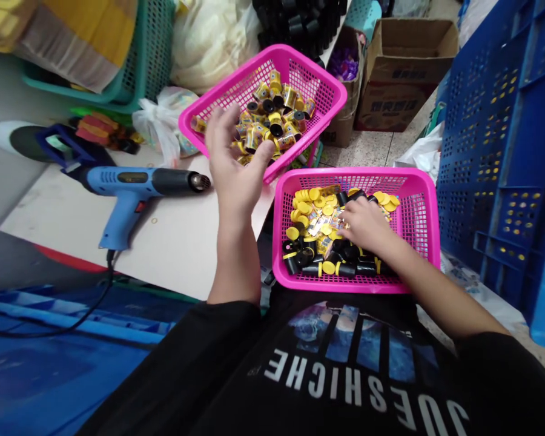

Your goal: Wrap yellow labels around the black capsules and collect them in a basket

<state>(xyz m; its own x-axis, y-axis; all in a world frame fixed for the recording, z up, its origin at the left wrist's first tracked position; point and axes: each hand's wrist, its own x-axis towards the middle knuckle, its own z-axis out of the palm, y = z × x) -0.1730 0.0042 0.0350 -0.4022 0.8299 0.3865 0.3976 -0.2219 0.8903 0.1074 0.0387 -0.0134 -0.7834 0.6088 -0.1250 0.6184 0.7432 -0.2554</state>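
My left hand [238, 172] is raised with fingers and thumb apart, holding nothing. Behind it, a pink basket [323, 123] holds several small cylinders [276, 127] with yellow printed wraps and black ends. A second pink basket [354, 173] sits right in front of my body, with black cylinders [311, 268], yellow round caps [304, 207] and small printed wraps [317, 226] in it. Reaching into this basket, my right hand [367, 225] has curled fingers among the pieces. Its fingertips are partly hidden, so anything pinched there does not show.
On the white tabletop at left lies a blue heat gun [129, 181], its nozzle toward my left hand. White plastic bags [166, 124] and a teal basket [152, 54] stand behind. Cardboard boxes [390, 100] are on the floor, and blue crates [485, 151] rise at right.
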